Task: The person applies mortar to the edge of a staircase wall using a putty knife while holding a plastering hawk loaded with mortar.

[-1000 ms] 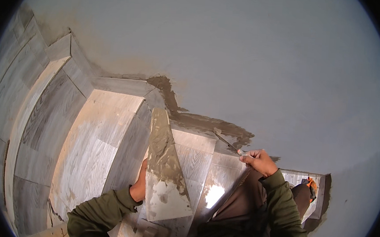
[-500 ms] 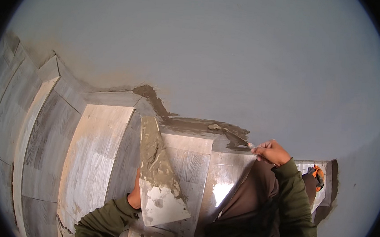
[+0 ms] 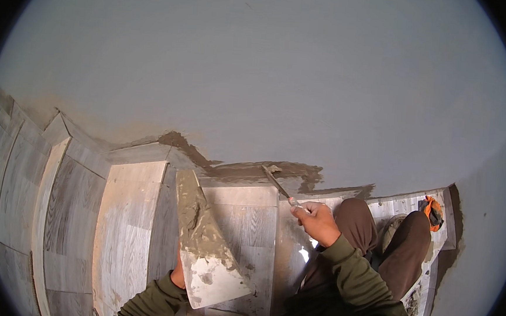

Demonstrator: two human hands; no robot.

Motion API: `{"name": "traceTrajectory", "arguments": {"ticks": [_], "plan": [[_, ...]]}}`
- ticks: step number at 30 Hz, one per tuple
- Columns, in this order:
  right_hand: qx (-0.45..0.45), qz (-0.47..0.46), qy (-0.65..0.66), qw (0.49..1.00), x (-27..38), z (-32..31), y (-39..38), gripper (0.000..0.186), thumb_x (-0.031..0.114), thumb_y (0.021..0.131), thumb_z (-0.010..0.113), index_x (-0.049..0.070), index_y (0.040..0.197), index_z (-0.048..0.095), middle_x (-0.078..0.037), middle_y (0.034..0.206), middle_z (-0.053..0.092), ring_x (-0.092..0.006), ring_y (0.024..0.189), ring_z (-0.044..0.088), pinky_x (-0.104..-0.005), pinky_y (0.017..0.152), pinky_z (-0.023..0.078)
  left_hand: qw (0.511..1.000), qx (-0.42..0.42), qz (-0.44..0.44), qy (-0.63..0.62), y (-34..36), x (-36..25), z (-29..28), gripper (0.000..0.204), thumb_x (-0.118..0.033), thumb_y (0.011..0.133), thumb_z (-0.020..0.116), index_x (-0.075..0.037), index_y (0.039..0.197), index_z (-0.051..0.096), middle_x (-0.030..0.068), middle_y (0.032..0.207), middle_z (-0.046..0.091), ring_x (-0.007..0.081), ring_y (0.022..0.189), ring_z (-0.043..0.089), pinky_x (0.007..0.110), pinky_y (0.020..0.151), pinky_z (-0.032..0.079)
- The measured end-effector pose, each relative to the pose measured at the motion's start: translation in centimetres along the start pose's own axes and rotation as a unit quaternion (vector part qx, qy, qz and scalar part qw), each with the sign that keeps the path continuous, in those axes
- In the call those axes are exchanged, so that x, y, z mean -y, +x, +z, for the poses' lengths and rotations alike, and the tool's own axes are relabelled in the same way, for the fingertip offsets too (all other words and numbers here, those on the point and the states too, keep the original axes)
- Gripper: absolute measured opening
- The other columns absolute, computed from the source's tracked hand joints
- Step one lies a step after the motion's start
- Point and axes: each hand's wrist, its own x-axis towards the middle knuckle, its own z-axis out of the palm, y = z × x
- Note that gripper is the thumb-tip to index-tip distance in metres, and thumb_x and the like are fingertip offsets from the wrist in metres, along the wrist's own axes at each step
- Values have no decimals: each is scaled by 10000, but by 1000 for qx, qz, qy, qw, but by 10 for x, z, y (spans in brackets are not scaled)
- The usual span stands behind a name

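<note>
My left hand (image 3: 179,270) grips a pale, tapering mortar board (image 3: 211,293) from beneath, its fingers mostly hidden behind it. Wet grey-brown mortar (image 3: 193,212) covers the far and middle part of this board, while the near end is mostly bare. In my right hand (image 3: 317,220), the closed fingers hold a slim trowel (image 3: 281,189) by its handle. A small lump of mortar (image 3: 273,169) sits by the trowel's tip, against the smeared mortar strip (image 3: 237,170) along the base of the wall.
A grey wall (image 3: 259,70) rises ahead. Wood-look tiled steps (image 3: 125,219) descend on the left, edged by tiled skirting (image 3: 139,153). My bent knees (image 3: 357,224) are right of centre. An orange and black item (image 3: 433,213) lies beyond them, near the corner.
My right hand and the trowel have moved left and nearer me, the tip staying on the mortar strip. The view has shifted, showing more of my legs and the right corner.
</note>
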Motion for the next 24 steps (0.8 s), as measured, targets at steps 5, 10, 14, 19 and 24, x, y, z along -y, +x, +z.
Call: {"name": "traceTrajectory", "arguments": {"ticks": [5,10,14,19,24], "plan": [[-34,66,48,996,-4,-34,-15,338,297,830,632,-32,753,641,-35,580,554,-96,532,474,-302,517,403,1000,-3,8,-5,-6,2,-1,612,-524,939,257,-59,1310,402,112,1235,524,269,1088,545,407,955,423],[-60,28,-31,997,-13,-62,-34,314,277,801,651,-35,769,655,-78,558,549,-112,525,495,-306,530,422,1000,-4,2,-14,-4,2,-3,646,-554,930,244,-59,1316,398,116,1238,521,275,1094,541,413,957,419],[-2,-26,-176,984,24,-49,-38,361,326,753,645,-34,777,660,-192,614,585,-284,614,605,-386,621,467,1000,-9,-3,-14,-6,3,3,655,-560,928,240,-60,1322,392,117,1241,518,276,1096,539,416,957,418],[35,-41,-277,959,62,-39,-5,409,345,739,625,-64,743,639,-260,687,594,-400,733,605,-442,711,473,1000,-22,-3,19,-4,3,15,654,-559,929,239,-61,1326,388,118,1245,515,277,1098,538,419,955,418],[43,-66,-305,949,75,-43,18,435,340,735,634,-92,688,609,-283,695,587,-407,739,607,-447,721,477,998,-39,1,41,-8,2,21,648,-555,929,248,-59,1319,396,117,1236,521,276,1094,540,425,953,418]]}}
